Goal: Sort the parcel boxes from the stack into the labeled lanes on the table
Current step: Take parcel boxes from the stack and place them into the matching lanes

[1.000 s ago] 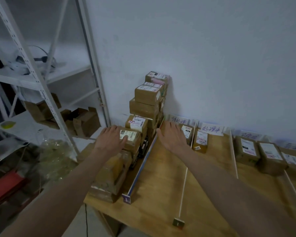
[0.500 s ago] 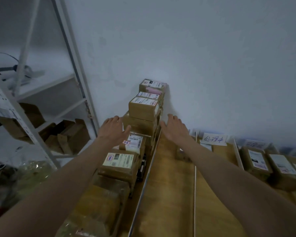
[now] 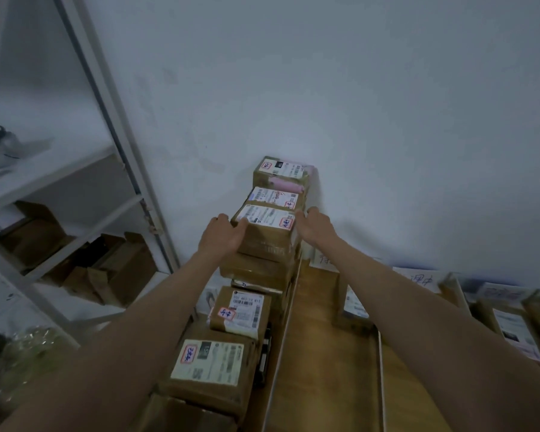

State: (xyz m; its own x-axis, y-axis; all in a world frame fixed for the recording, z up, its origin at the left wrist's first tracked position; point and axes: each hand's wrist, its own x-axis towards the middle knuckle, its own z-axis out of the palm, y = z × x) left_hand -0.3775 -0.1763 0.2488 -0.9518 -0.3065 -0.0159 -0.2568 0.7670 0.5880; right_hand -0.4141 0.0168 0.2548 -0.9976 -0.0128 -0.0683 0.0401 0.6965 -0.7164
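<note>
Parcel box, brown cardboard, white shipping label on top with a red-bordered sticker at its right corner: sits on the upper tier of the stack at the table's left end, close to the white wall. I have both hands on it.

Left hand: pressed against the box's left face, thumb hooked over the top front corner, fingers curled round the side.

Right hand: set against the box's right edge; fingers wrap toward the far side and are partly hidden, so I cannot tell how far they close.

Behind it, two more labelled boxes; the rearmost, the pink-taped box, stands nearest the wall.

Below and nearer me, in the same column: a small box with a barcode label, then a larger box with a white label.

White divider strip: runs along the stack's right side, separating it from the first lane of bare wood.

Handwritten lane signs: at the table's back edge, blurred, unreadable.

Sorted parcels: lying in lanes at far right.

Metal shelving: at left, holding open cartons on a lower shelf.
</note>
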